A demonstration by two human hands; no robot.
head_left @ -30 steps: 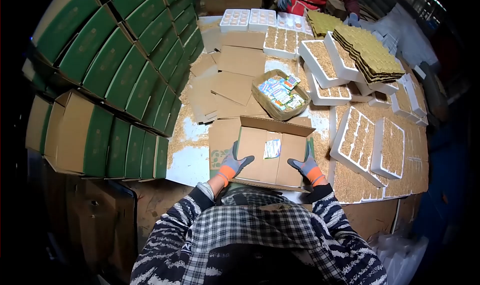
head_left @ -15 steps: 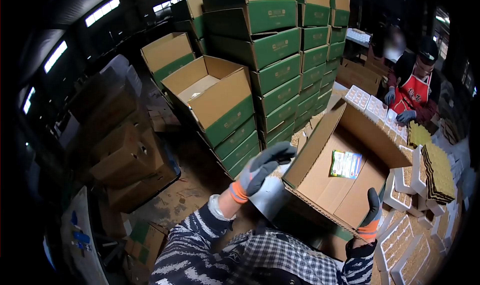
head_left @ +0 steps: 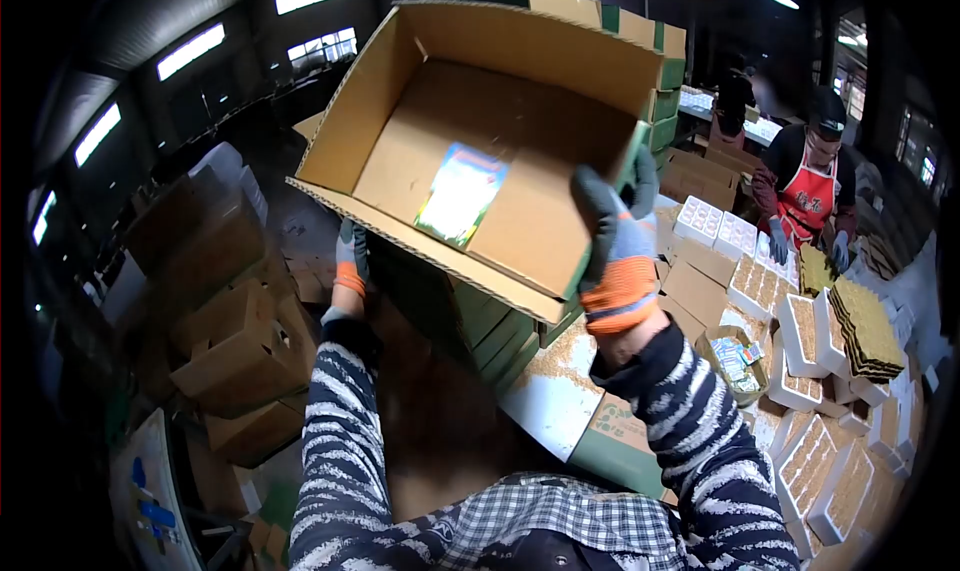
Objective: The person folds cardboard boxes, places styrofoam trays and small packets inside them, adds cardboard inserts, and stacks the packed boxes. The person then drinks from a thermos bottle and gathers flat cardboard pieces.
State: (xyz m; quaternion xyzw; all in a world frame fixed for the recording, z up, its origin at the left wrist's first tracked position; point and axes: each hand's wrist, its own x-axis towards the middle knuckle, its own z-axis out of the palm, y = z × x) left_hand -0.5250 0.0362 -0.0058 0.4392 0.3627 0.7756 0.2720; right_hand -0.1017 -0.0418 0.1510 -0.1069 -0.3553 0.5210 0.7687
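warehouse (head_left: 250, 46) behind box (head_left: 540, 226); packet label (head_left: 462, 196) illegible

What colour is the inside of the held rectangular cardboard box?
The cardboard box is brown inside, seen best in the head view.

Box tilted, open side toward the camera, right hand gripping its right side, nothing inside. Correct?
One miss: the box isn't empty. The head view shows a packet lying on its floor. The rest holds: box tilted, open side toward the camera, right hand gripping its right side.
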